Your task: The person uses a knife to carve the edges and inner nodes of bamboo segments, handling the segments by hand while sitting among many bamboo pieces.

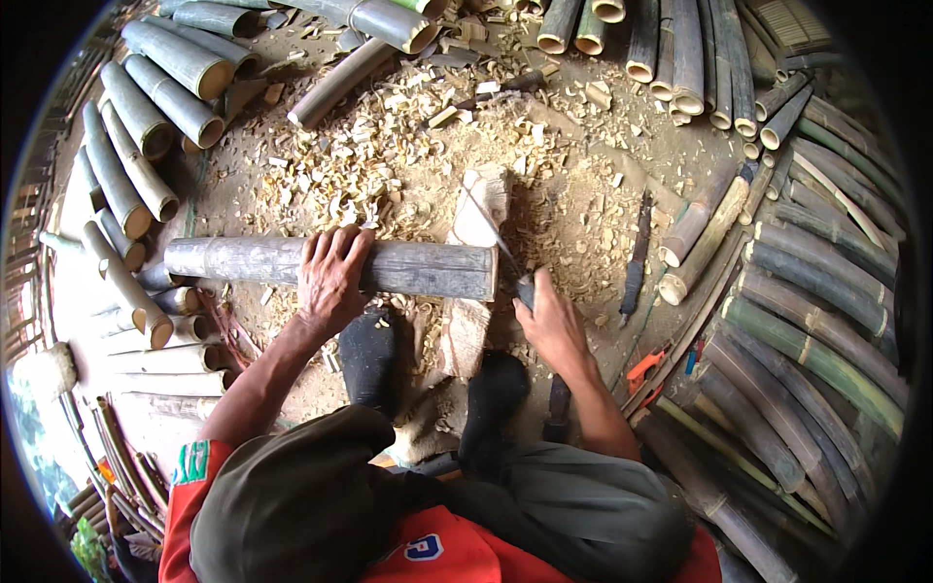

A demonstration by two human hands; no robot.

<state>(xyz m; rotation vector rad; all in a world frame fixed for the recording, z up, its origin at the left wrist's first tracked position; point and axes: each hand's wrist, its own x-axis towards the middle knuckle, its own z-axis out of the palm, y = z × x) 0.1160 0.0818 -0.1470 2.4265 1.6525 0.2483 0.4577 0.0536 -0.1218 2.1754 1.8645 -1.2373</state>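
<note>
A thick grey bamboo tube (432, 270) lies crosswise in front of me, its right part resting on a pale chopping block (466, 335). My left hand (333, 277) grips the tube near its middle, fingers curled over the top. In my right hand (556, 328) is a knife (500, 236), held by its dark handle just beyond the tube's right end. The blade slants up and leftward past that end, over the far part of the block. Whether the blade touches the tube, I cannot tell.
Pale wood shavings (350, 180) cover the ground ahead. Cut bamboo tubes (126, 199) stack along the left, with more bamboo poles (816, 335) piled right. A long dark tool (637, 257) and an orange-handled tool (646, 367) lie right of my hand. My dark-covered feet flank the block.
</note>
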